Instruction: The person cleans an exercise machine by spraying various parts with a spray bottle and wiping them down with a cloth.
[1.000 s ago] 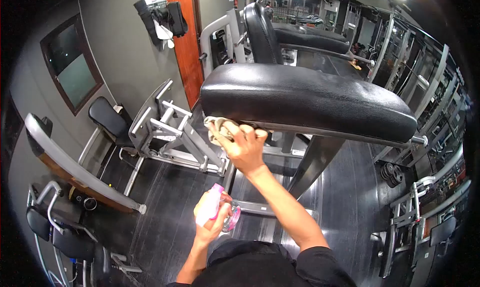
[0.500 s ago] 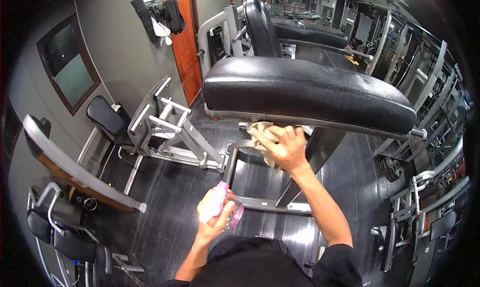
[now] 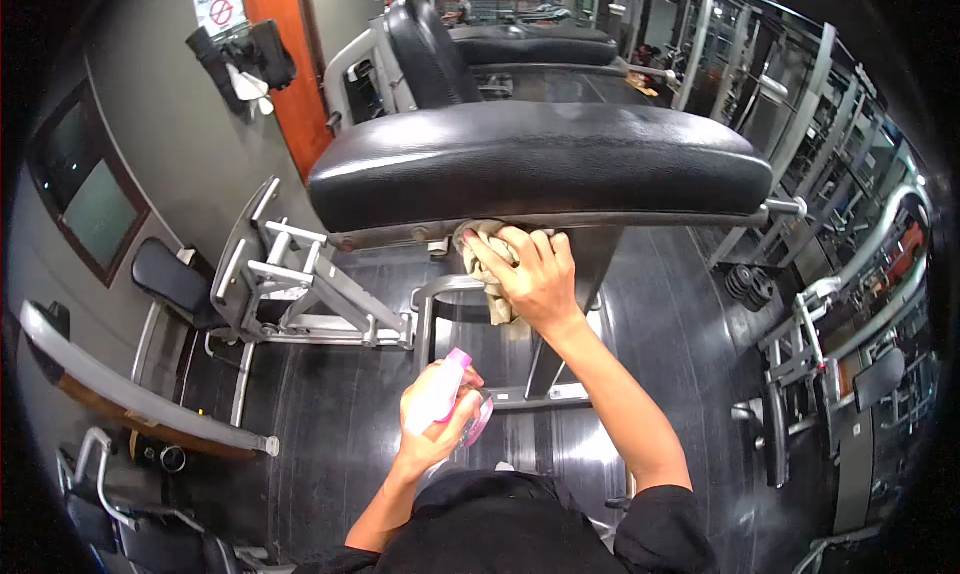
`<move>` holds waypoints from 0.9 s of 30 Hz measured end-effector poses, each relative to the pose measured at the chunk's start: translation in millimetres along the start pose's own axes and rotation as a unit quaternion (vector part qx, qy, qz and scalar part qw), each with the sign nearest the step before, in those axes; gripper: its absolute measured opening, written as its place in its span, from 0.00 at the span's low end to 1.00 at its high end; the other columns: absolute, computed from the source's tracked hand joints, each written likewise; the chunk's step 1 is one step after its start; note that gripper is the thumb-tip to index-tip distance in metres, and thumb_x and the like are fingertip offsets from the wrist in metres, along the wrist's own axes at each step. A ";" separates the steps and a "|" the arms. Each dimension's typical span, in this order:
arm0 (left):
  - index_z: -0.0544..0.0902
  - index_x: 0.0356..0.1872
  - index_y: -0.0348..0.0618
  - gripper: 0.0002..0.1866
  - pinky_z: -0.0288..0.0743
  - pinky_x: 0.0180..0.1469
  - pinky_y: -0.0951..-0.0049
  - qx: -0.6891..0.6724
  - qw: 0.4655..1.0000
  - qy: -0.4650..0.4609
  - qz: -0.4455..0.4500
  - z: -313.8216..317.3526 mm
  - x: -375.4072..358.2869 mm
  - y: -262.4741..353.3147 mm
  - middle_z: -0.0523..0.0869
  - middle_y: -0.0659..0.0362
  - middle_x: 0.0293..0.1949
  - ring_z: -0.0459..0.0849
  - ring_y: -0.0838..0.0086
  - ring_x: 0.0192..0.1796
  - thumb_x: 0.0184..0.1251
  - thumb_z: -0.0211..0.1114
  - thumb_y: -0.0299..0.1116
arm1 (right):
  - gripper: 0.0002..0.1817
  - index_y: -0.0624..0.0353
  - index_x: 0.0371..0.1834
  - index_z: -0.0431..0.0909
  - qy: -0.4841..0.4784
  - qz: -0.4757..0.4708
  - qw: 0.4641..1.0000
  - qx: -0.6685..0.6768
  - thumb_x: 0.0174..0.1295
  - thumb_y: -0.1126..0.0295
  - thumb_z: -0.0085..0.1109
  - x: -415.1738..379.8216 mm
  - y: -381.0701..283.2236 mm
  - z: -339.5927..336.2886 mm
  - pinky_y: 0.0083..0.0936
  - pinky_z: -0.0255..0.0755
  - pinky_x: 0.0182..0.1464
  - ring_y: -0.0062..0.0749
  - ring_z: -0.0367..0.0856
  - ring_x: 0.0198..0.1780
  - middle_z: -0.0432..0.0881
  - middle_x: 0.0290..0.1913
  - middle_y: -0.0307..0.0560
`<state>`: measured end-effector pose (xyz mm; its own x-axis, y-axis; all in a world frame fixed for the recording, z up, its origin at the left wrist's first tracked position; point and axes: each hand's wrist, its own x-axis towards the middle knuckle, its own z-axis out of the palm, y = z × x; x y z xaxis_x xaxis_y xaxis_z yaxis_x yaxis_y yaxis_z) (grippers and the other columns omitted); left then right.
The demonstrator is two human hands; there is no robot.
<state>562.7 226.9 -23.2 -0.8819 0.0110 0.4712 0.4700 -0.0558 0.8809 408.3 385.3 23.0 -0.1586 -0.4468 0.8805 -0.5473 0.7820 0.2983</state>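
Note:
My right hand [image 3: 540, 279] presses a crumpled beige cloth [image 3: 490, 286] against the metal rail [image 3: 580, 219] under the black padded cushion [image 3: 540, 164]. The cloth hangs below my fingers, near the left part of the rail. Lower down, my left hand [image 3: 430, 414] is wrapped round a spray bottle [image 3: 440, 392] with a pink and white top and a clear body. The bottle is apart from the bench, over its lower frame.
Grey-framed machines [image 3: 300, 274] stand at the left, by a wall. Behind the cushion is another padded bench [image 3: 530, 46]. Racks [image 3: 800, 124] and weight plates [image 3: 750, 286] are at the right. A floor tube [image 3: 540, 398] crosses below the bench.
The view has turned, so the bench and machines sit further left. My right hand and the cloth remain at the rail's underside, and my left hand still holds the bottle.

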 end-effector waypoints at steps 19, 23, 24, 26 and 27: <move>0.76 0.45 0.30 0.10 0.78 0.34 0.78 -0.053 0.998 -0.019 -0.021 22.9 -4.4 -10.9 0.82 0.52 0.38 0.83 0.78 0.30 0.62 0.60 0.16 | 0.31 0.40 0.51 0.82 0.099 0.274 0.918 0.269 0.36 0.72 0.70 6.6 -64.4 35.5 0.30 0.80 0.34 0.36 0.83 0.35 0.78 0.40 0.42; 0.75 0.44 0.31 0.10 0.78 0.33 0.77 -0.056 0.998 -0.011 0.010 18.2 -2.5 -5.8 0.81 0.50 0.39 0.82 0.76 0.30 0.62 0.59 0.15 | 0.32 0.41 0.51 0.84 0.054 0.274 0.928 0.245 0.35 0.73 0.71 -4.3 -45.0 19.9 0.29 0.79 0.33 0.33 0.83 0.33 0.77 0.39 0.39; 0.75 0.44 0.31 0.10 0.78 0.33 0.76 -0.069 0.998 -0.005 0.000 19.2 -1.2 -3.7 0.81 0.49 0.39 0.82 0.76 0.30 0.62 0.59 0.15 | 0.32 0.41 0.51 0.85 0.091 0.305 0.915 0.249 0.34 0.73 0.71 -10.0 -36.7 20.6 0.29 0.79 0.33 0.32 0.83 0.34 0.77 0.39 0.38; 0.75 0.44 0.31 0.10 0.78 0.34 0.75 -0.079 0.997 -0.003 -0.011 19.7 -0.1 -4.3 0.81 0.48 0.40 0.82 0.75 0.30 0.62 0.59 0.14 | 0.31 0.43 0.50 0.85 0.166 0.338 0.899 0.222 0.34 0.76 0.69 -10.1 -11.9 0.8 0.30 0.79 0.35 0.35 0.81 0.36 0.77 0.40 0.42; 0.75 0.44 0.31 0.10 0.78 0.34 0.75 -0.078 0.997 -0.002 -0.012 19.9 -0.4 -5.3 0.81 0.48 0.40 0.82 0.75 0.30 0.62 0.59 0.14 | 0.29 0.44 0.48 0.85 0.173 0.361 0.898 0.183 0.35 0.78 0.67 -14.0 -0.3 -10.8 0.31 0.78 0.41 0.37 0.80 0.40 0.77 0.39 0.44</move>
<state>561.3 247.1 -27.2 -0.8922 0.0189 0.4512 0.4377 -0.2101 0.8742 419.6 396.1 14.7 -0.3517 0.3304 0.8759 -0.6476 0.5897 -0.4825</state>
